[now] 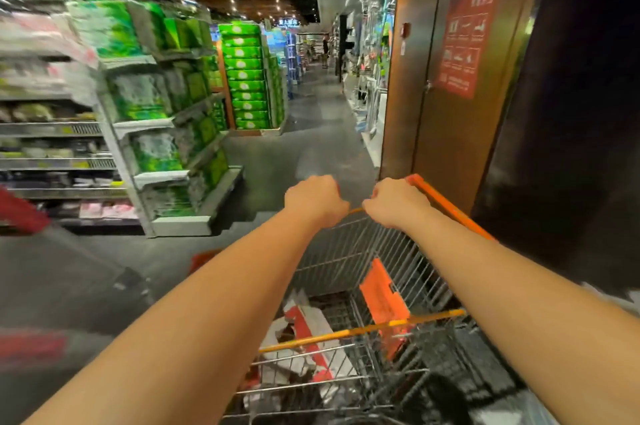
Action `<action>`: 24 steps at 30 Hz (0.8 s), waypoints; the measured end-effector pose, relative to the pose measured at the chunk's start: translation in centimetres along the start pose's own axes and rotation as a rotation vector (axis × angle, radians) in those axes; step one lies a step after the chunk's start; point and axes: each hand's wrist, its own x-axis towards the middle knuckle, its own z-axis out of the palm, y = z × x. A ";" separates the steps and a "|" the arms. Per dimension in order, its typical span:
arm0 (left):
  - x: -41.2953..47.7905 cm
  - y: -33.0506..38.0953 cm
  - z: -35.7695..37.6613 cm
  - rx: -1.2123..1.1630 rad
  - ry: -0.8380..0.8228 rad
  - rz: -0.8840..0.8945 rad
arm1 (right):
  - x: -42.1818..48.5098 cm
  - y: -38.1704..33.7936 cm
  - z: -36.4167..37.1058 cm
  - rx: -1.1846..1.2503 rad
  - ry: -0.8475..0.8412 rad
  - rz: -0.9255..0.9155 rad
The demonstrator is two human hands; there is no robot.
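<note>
A wire shopping cart (349,251) with orange trim stands in front of me in a shop aisle. My left hand (315,199) and my right hand (394,201) both grip its far orange rim (446,204), close together, fingers curled over the edge. Both arms stretch out over the basket. A nearer orange bar (367,329) crosses the cart below my arms. Inside the basket lie red and white packages (304,324) and an orange plastic flap (382,300).
Shelves of green packs (156,105) stand on the left, and a tall stack of green boxes (246,78) further back. A brown wall panel (450,78) with a red notice (467,26) is close on the right. The grey floor aisle (318,133) runs ahead between them.
</note>
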 end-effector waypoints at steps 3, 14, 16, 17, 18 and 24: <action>-2.9 -4.3 0.5 0.014 -0.033 -0.067 | -1.2 -3.3 3.6 0.006 -0.035 -0.046; -6.1 -15.7 4.0 0.045 -0.063 -0.262 | -0.6 -11.9 13.2 0.058 -0.165 -0.189; -5.3 -17.2 4.6 0.046 -0.067 -0.303 | 0.8 -13.0 14.8 0.058 -0.195 -0.226; -4.9 -17.9 4.9 0.047 -0.072 -0.323 | 1.6 -13.5 15.5 0.055 -0.211 -0.240; -4.4 -18.6 5.2 0.052 -0.075 -0.344 | 2.5 -14.0 16.3 0.054 -0.226 -0.251; -1.8 -22.0 7.2 0.068 -0.106 -0.456 | 7.3 -16.9 20.8 0.051 -0.338 -0.315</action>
